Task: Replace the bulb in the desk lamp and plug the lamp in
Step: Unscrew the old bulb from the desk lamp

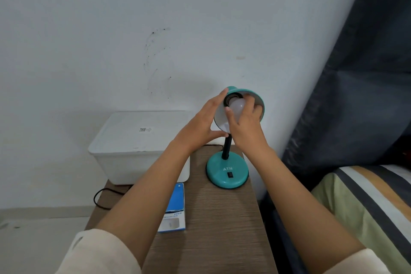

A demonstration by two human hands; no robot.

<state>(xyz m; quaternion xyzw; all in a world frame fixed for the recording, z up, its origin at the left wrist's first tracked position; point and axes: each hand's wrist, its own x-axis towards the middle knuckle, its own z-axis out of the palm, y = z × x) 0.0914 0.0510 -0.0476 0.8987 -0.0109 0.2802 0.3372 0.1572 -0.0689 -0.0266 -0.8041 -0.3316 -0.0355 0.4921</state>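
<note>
The bulb sits at the socket inside the lamp shade. It is light, smooth and breakable, so my right hand curls round its dome, gripping gently. My left hand presses flat against the shade, steadying the lamp on the tabletop.

Loc.: home bedroom. Evidence: bed w/ striped bedding at right edge; wood bedside table against scuffed white wall; dark curtain adj.

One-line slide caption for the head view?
Right hand grips the round white bulb inside the teal desk lamp's shade; left hand braces the shade's side.
</note>
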